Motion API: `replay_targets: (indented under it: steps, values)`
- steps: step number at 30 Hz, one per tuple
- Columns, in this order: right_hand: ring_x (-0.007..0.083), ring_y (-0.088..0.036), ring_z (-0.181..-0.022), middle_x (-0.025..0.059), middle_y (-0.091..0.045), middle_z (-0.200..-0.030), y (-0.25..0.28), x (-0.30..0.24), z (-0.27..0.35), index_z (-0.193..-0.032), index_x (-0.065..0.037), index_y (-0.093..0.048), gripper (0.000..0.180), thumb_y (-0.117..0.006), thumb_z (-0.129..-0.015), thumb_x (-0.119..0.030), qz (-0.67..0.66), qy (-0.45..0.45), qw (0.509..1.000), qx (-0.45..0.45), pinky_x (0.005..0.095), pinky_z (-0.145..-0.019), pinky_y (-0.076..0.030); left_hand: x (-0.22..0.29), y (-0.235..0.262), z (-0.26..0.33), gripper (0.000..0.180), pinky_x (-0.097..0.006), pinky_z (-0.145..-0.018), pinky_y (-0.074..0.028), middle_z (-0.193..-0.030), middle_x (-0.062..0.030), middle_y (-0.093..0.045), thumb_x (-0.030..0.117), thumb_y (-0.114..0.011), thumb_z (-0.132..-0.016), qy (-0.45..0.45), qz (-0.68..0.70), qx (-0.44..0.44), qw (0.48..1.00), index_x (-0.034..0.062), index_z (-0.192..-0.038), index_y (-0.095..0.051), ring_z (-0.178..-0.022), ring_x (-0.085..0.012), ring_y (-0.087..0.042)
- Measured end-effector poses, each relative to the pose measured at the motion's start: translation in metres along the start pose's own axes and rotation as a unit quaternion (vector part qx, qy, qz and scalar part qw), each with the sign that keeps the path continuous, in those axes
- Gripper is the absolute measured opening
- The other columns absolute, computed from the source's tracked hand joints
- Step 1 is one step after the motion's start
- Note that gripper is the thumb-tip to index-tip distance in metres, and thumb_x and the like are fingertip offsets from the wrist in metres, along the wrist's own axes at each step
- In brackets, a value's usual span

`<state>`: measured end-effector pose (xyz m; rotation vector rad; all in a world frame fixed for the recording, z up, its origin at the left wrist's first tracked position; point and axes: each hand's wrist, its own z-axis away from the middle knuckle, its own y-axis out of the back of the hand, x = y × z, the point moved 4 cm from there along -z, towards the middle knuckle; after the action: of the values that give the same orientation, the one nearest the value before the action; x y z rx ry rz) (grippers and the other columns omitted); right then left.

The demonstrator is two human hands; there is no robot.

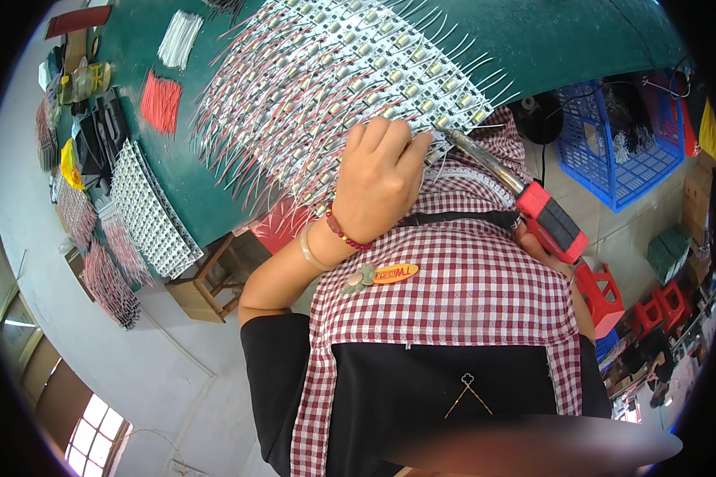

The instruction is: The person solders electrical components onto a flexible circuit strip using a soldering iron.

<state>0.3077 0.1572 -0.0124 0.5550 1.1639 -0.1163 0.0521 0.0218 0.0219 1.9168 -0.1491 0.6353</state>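
Note:
A large panel of small circuit boards (342, 71) lies on the green table, with rows of yellowish chips and many thin red and white wires along it. Over its near edge, my left hand (378, 179) is closed, fingertips pinched at the boards; what they pinch is too small to make out. My right hand (535, 245) grips a red and black soldering iron (550, 222), and the handle hides most of its fingers. The iron's metal tip reaches the panel's near right corner, just right of my left fingers.
On the green table (533, 40) lie bundles of white wires (180, 40) and red wires (161, 102). More board panels (147, 211) are stacked at the left edge. A blue plastic crate (612, 151) is at the right, with red stools (598, 298) below it. A wooden stool (207, 286) stands lower left.

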Motion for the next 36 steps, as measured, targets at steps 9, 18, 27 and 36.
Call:
replay_targets:
  steps: [9, 18, 27, 36]
  values:
    - [0.0253, -0.059, -0.061, 0.0086, -0.059, -0.072, 0.000, 0.006, 0.001, -0.078, -0.004, -0.062, 0.017, -0.070, -0.065, -0.011, -0.038, 0.008, 0.999, 0.008, 0.0349, -0.054, -0.046, 0.001, -0.002, -0.002, 0.028, -0.034, -0.067, -0.037, -0.080, -0.0032, -0.051, -0.002, -0.066, -0.069, -0.006, 0.010, -0.012, 1.000, 0.0067, -0.096, -0.069, -0.075, -0.0209, -0.049]
    - [0.0266, -0.059, -0.062, 0.0094, -0.060, -0.073, 0.001, -0.004, -0.001, -0.081, -0.002, -0.064, 0.020, -0.068, -0.063, -0.008, 0.093, 0.119, 0.988, 0.023, 0.0352, -0.057, -0.047, 0.000, -0.001, -0.004, 0.027, -0.035, -0.068, -0.036, -0.078, -0.0031, -0.051, -0.002, -0.066, -0.069, -0.009, 0.007, -0.016, 1.000, 0.0073, -0.094, -0.069, -0.075, -0.0211, -0.049]
    - [0.0191, -0.064, -0.074, 0.0086, -0.066, -0.083, 0.007, 0.016, 0.016, -0.092, 0.000, -0.068, 0.015, -0.070, -0.082, -0.011, -0.213, -0.124, 0.968, 0.057, 0.0309, -0.067, -0.050, 0.000, 0.000, -0.005, 0.026, -0.035, -0.069, -0.036, -0.078, -0.0031, -0.051, -0.002, -0.066, -0.069, -0.007, 0.007, -0.019, 1.000, 0.0078, -0.093, -0.069, -0.075, -0.0213, -0.050]
    - [0.0236, -0.061, -0.063, 0.0092, -0.061, -0.075, 0.005, 0.003, 0.000, -0.081, -0.002, -0.063, 0.016, -0.071, -0.072, -0.012, 0.014, 0.003, 1.000, -0.012, 0.0323, -0.058, -0.047, 0.001, -0.001, -0.005, 0.025, -0.035, -0.070, -0.037, -0.078, -0.0028, -0.051, -0.001, -0.066, -0.069, -0.009, -0.003, -0.016, 1.000, 0.0080, -0.093, -0.069, -0.076, -0.0209, -0.050]
